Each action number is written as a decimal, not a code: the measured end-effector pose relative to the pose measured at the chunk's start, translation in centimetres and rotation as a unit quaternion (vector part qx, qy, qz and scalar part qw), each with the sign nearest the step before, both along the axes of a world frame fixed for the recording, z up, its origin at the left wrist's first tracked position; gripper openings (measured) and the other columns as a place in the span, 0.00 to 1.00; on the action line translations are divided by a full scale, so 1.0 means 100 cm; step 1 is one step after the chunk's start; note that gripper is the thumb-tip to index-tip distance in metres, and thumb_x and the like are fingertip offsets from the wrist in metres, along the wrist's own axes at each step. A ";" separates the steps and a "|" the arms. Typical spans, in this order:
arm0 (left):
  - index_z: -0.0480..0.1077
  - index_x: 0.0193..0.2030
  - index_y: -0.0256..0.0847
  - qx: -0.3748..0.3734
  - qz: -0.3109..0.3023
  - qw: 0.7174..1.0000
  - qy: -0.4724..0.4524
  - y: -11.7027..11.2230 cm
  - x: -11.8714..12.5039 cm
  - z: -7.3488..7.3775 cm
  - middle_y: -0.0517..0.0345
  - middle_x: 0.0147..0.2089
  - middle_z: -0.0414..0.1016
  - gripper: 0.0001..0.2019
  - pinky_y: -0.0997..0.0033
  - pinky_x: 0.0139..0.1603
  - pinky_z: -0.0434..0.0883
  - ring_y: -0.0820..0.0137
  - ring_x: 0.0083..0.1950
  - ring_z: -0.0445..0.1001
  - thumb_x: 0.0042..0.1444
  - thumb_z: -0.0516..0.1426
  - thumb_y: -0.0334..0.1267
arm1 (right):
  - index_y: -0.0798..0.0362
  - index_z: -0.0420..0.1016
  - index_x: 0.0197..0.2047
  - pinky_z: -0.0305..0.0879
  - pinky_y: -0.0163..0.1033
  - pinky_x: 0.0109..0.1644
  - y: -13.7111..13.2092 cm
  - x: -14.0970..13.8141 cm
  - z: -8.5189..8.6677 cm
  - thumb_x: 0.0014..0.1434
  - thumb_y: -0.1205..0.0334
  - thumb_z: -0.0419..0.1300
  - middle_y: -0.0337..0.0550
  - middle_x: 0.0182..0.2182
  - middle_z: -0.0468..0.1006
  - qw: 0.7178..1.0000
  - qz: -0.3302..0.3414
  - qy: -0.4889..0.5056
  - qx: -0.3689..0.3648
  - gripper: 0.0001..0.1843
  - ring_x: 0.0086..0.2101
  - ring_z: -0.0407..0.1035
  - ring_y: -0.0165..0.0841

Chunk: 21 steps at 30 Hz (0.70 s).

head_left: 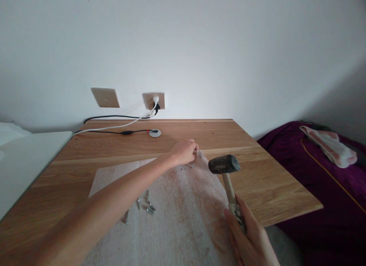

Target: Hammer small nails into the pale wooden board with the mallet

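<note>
My right hand is wrapped round the lower handle of a mallet with a black head and pale wooden handle. Its head is raised over the right edge of a whitish, worn wooden board. At the board's far end my left hand is closed in a pinch. What its fingertips hold is too small and too hidden to make out. A small metal piece lies close by that hand. Several screws lie loose on the board, to the right of my left forearm.
The board lies on a wooden desk against a white wall. Cables run from a wall socket along the desk's back, past a round cable grommet. A white panel borders the left; a bed with purple cover and a cloth is right.
</note>
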State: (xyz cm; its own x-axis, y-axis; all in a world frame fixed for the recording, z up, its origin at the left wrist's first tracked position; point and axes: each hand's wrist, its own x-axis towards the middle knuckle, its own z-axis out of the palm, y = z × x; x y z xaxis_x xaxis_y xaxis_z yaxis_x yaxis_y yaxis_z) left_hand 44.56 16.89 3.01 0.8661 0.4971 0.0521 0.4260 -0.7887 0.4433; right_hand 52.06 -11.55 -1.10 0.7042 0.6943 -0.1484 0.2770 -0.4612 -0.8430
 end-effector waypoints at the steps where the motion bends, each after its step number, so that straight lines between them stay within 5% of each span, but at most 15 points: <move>1: 0.82 0.46 0.40 -0.001 0.003 1.000 -0.001 0.000 0.001 0.001 0.50 0.50 0.83 0.14 0.70 0.50 0.75 0.62 0.49 0.81 0.59 0.57 0.28 | 0.52 0.73 0.63 0.59 0.33 0.17 0.000 -0.001 0.001 0.60 0.38 0.62 0.33 0.14 0.67 1.000 -0.004 -0.003 0.005 0.36 0.17 0.68 0.35; 14: 0.82 0.40 0.40 -0.015 0.011 0.999 -0.027 0.003 0.008 0.002 0.51 0.45 0.85 0.11 0.67 0.49 0.74 0.64 0.46 0.81 0.61 0.57 0.28 | 0.53 0.65 0.70 0.54 0.32 0.15 -0.001 -0.007 0.005 0.67 0.36 0.54 0.27 0.10 0.60 1.000 0.009 0.011 -0.028 0.38 0.10 0.56 0.29; 21: 0.81 0.38 0.39 -0.043 0.027 0.998 -0.033 0.006 0.015 -0.003 0.53 0.41 0.84 0.08 0.70 0.44 0.73 0.67 0.40 0.80 0.60 0.59 0.30 | 0.49 0.69 0.65 0.53 0.31 0.14 0.000 -0.008 0.002 0.64 0.37 0.58 0.29 0.12 0.62 1.000 -0.009 0.003 -0.008 0.34 0.13 0.61 0.31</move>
State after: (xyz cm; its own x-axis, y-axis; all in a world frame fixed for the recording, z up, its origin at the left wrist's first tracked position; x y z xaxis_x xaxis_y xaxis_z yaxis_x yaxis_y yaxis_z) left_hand 46.08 17.49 2.75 0.8338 0.5483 0.0641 0.4346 -0.7235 0.5363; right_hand 51.24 -11.59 -0.88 0.7154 0.6792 -0.1638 0.2632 -0.4792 -0.8373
